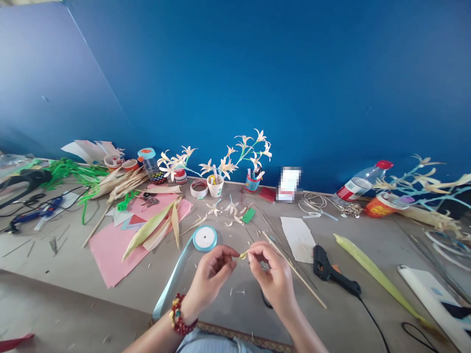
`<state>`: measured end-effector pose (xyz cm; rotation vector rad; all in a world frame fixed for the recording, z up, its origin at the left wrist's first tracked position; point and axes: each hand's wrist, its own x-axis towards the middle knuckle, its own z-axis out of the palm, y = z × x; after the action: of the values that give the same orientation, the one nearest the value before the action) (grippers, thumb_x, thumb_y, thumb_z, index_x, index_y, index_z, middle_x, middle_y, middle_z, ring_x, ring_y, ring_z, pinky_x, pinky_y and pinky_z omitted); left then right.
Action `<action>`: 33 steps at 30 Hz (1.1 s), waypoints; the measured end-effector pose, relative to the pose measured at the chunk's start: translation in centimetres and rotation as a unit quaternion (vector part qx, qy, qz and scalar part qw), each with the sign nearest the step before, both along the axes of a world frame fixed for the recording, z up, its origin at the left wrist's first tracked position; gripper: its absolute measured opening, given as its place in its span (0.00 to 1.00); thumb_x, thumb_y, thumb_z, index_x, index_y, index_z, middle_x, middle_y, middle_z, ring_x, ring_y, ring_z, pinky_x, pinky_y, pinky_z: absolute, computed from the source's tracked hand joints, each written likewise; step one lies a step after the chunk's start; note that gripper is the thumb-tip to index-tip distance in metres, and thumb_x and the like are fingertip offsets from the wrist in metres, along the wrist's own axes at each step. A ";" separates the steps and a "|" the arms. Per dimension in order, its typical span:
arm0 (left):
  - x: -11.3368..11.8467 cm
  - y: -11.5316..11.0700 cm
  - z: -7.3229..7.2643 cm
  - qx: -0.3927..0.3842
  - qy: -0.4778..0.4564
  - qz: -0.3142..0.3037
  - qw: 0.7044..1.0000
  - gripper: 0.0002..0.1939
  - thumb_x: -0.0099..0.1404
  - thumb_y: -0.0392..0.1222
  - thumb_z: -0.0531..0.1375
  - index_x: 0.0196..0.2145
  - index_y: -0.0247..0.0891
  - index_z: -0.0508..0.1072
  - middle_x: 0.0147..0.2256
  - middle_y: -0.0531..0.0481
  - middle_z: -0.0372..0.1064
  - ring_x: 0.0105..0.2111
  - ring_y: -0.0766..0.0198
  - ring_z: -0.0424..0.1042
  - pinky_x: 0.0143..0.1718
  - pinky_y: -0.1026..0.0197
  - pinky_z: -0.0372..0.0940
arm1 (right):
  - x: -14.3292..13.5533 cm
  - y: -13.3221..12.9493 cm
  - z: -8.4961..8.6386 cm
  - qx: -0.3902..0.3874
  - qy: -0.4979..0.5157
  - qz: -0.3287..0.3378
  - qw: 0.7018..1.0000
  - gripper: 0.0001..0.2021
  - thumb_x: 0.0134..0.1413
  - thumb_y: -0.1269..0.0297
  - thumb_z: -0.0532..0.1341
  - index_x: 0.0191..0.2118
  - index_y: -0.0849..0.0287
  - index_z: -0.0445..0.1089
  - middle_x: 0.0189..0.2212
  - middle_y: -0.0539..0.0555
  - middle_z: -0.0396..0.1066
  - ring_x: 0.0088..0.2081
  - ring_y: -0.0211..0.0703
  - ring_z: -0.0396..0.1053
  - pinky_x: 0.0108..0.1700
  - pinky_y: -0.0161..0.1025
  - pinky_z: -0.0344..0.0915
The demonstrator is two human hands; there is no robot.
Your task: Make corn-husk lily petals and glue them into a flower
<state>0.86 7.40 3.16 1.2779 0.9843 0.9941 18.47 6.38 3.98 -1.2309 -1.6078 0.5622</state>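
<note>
Yellowish strip [243, 255] lies crosswise between my left hand [215, 269] and right hand [271, 271], equally near, fingertips pinched closed on its 2 ends.

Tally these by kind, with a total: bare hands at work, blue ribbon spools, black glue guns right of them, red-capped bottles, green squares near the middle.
Hands (left hand, right hand): 2
Blue ribbon spool: 1
Black glue gun: 1
Red-capped bottle: 1
Green square: 1
Total: 6
</note>
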 end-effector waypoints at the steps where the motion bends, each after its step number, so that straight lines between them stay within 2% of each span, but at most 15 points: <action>1: 0.0 -0.1 0.0 -0.004 0.001 0.001 1.000 0.10 0.66 0.44 0.60 0.39 0.35 0.74 0.26 0.55 0.61 0.25 0.69 0.57 0.25 0.67 0.52 | 0.1 0.0 0.0 0.001 0.003 -0.005 1.000 0.07 0.61 0.70 0.57 0.31 0.56 0.67 0.32 0.52 0.71 0.28 0.39 0.69 0.28 0.32 0.64; 6: -0.5 -0.5 0.2 -0.014 0.000 -0.011 1.000 0.07 0.68 0.43 0.58 0.35 0.36 0.71 0.26 0.55 0.60 0.24 0.69 0.55 0.25 0.66 0.52 | 0.2 0.3 -0.2 -0.006 0.014 -0.007 1.000 0.07 0.60 0.70 0.57 0.30 0.56 0.66 0.30 0.51 0.70 0.28 0.39 0.68 0.29 0.32 0.64; 9: -0.7 -0.4 1.0 0.061 0.046 -0.019 0.997 0.05 0.68 0.39 0.56 0.34 0.37 0.69 0.29 0.52 0.65 0.29 0.66 0.63 0.31 0.64 0.59 | -0.1 0.3 0.1 -0.022 0.010 0.003 1.000 0.08 0.60 0.69 0.57 0.29 0.56 0.66 0.29 0.51 0.70 0.27 0.39 0.68 0.27 0.32 0.63; 11: -0.6 -0.2 1.7 0.133 0.081 -0.030 0.987 0.04 0.69 0.38 0.55 0.38 0.38 0.70 0.35 0.48 0.68 0.37 0.61 0.68 0.41 0.61 0.62 | -0.3 0.3 0.3 -0.037 0.002 0.012 0.999 0.08 0.60 0.69 0.57 0.29 0.56 0.67 0.28 0.51 0.71 0.27 0.39 0.69 0.26 0.31 0.62; 13: -0.3 0.2 2.3 0.153 0.087 -0.046 0.983 0.06 0.70 0.40 0.54 0.41 0.38 0.69 0.37 0.47 0.69 0.38 0.61 0.68 0.43 0.60 0.62 | -0.6 0.2 0.6 -0.041 -0.001 0.018 0.999 0.07 0.60 0.68 0.58 0.29 0.56 0.67 0.29 0.51 0.71 0.28 0.39 0.69 0.25 0.31 0.62; 16: 0.4 0.7 2.4 0.096 0.072 -0.058 0.991 0.11 0.72 0.46 0.54 0.35 0.37 0.68 0.29 0.52 0.63 0.28 0.66 0.61 0.30 0.64 0.57 | -0.9 0.0 0.8 -0.018 -0.003 0.012 1.000 0.08 0.60 0.68 0.57 0.29 0.56 0.66 0.28 0.51 0.71 0.27 0.39 0.68 0.27 0.32 0.63; 18: 0.7 0.9 2.1 0.076 0.074 -0.051 0.993 0.14 0.71 0.48 0.54 0.31 0.37 0.66 0.25 0.55 0.57 0.25 0.67 0.54 0.26 0.64 0.51 | -0.9 -0.1 0.8 -0.001 -0.005 0.005 1.000 0.08 0.60 0.69 0.57 0.29 0.56 0.66 0.29 0.51 0.70 0.27 0.39 0.68 0.28 0.32 0.64; 24: 0.6 0.8 1.4 0.056 0.071 -0.055 0.994 0.16 0.70 0.48 0.56 0.27 0.37 0.64 0.23 0.56 0.55 0.25 0.68 0.51 0.25 0.64 0.48 | -0.6 -0.4 0.3 0.007 0.033 -0.005 0.999 0.08 0.61 0.69 0.57 0.30 0.56 0.67 0.28 0.52 0.70 0.28 0.40 0.68 0.27 0.33 0.65; 30: -0.1 0.7 1.0 -0.011 0.031 -0.063 0.997 0.19 0.68 0.54 0.57 0.28 0.37 0.66 0.22 0.58 0.53 0.22 0.70 0.48 0.22 0.65 0.44 | -0.7 -0.4 -0.2 -0.006 0.061 0.009 0.998 0.08 0.62 0.68 0.57 0.30 0.56 0.66 0.29 0.51 0.68 0.26 0.39 0.67 0.28 0.34 0.65; 33: -0.2 0.8 0.8 -0.042 -0.001 -0.086 0.995 0.20 0.68 0.56 0.57 0.29 0.37 0.66 0.22 0.58 0.55 0.20 0.71 0.47 0.21 0.66 0.43 | -0.6 -0.4 -0.1 -0.013 0.065 0.033 0.997 0.05 0.63 0.67 0.56 0.35 0.56 0.68 0.34 0.53 0.70 0.28 0.40 0.69 0.31 0.35 0.67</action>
<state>0.62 8.19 4.00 1.2676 0.8893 0.8139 17.85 5.94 3.88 -1.1389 -1.5394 0.6928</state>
